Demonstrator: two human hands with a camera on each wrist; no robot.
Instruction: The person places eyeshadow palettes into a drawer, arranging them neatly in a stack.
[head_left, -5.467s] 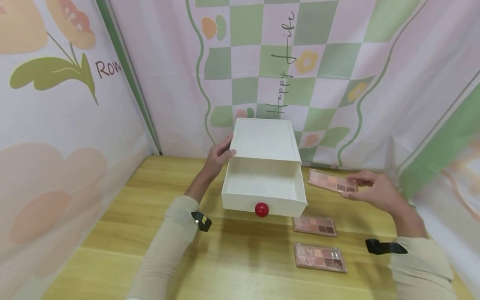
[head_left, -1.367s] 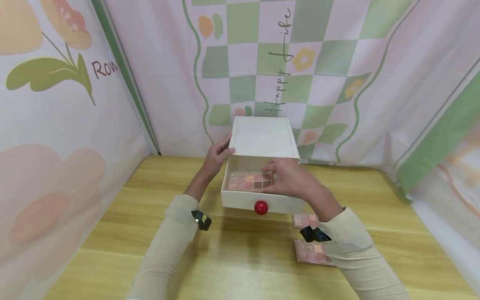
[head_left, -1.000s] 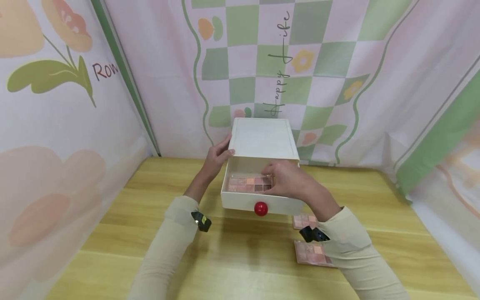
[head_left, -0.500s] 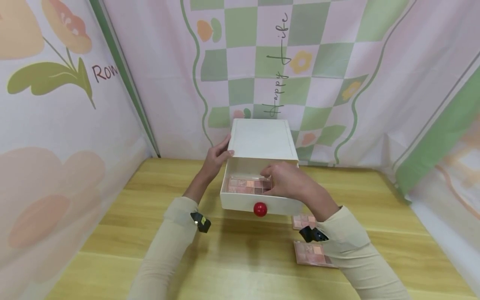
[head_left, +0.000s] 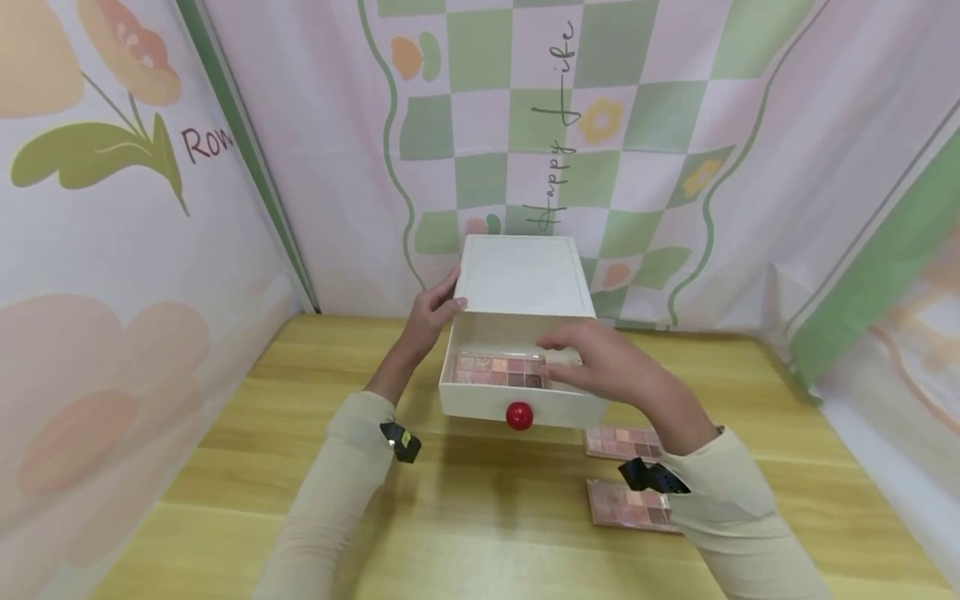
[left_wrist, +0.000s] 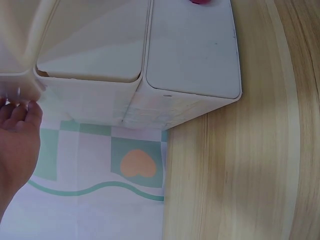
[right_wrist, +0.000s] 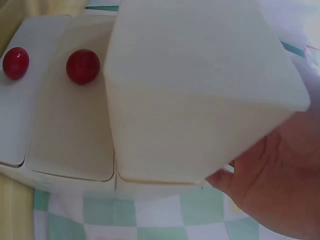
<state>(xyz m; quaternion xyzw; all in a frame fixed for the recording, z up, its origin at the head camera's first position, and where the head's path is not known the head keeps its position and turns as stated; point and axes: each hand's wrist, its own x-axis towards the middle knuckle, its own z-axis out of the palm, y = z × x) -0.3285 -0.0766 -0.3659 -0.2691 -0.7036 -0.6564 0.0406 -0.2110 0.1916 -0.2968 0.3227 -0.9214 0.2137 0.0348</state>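
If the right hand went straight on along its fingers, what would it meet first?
Probably the palette lying in the open drawer, just ahead of the right hand. Depth is unclear; if the hand is higher, it may pass over and meet the drawer's left wall.

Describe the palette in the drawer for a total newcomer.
A white cabinet stands on the wooden table; its red-knobbed top drawer is pulled out. The pinkish palette is the only one inside that drawer; two similar palettes lie on the table.
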